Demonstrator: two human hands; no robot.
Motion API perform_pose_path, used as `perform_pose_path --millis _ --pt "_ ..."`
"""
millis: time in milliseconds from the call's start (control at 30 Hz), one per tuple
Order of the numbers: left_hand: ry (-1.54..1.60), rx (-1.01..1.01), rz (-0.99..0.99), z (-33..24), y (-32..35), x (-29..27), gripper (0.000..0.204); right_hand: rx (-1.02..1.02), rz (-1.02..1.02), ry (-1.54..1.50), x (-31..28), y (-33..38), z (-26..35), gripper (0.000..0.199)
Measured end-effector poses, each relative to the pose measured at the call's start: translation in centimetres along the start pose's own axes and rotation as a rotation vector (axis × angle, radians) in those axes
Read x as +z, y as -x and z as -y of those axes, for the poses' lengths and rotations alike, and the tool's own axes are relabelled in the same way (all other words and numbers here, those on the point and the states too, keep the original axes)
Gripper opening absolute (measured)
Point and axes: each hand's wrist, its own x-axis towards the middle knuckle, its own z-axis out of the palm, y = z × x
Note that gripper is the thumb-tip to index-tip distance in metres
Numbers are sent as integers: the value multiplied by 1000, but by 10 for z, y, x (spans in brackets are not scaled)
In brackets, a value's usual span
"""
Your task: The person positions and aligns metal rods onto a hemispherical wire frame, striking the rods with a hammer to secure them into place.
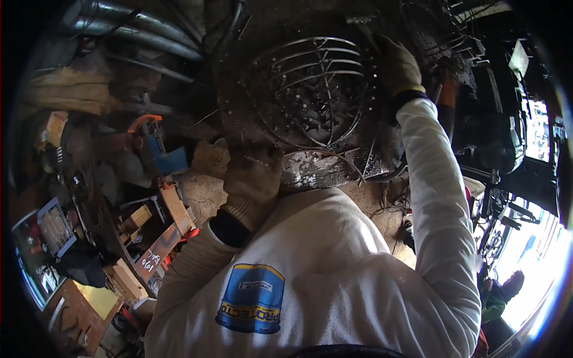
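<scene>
A round wire guard (313, 89) made of curved metal rods lies on a dirty metal work surface (322, 167) in front of me. My left hand (250, 182), in a tan work glove, rests at the near edge of the guard with fingers curled; whether it grips a rod is unclear. My right hand (399, 65), also gloved, reaches to the far right rim of the guard and closes around something thin there, which is hard to make out. Both arms wear white sleeves.
Grey pipes (137, 30) run along the upper left. Wooden blocks (158, 232), a blue and orange tool (158, 143) and clutter fill the left side. Dark machinery (489, 119) stands at right, with bright daylight and another person (501, 292) at lower right.
</scene>
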Motion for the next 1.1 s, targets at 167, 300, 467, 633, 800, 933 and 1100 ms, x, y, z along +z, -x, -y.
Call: perform_pose_path --millis 167,300,467,633,800,933,1100 --pt "157 -60 91 3 8 -12 30 120 -334 -512 -41 71 38 40" --pt "203 -200 120 -5 6 -45 25 -154 -262 -547 -60 164 47 39" --pt "323 -96 -115 -1 -12 -73 19 -347 116 -566 -85 183 48 43" --pt "332 -17 -333 3 -42 -75 21 -293 -88 -434 -94 143 44 18" --pt "346 -144 -286 23 -59 -34 27 -165 -126 -488 -69 108 17 23" --pt "402 -220 -403 31 -55 -5 22 -97 -88 -595 -33 99 16 26" --pt "555 -346 -529 29 -54 24 23 2 -44 -573 -21 99 23 26"
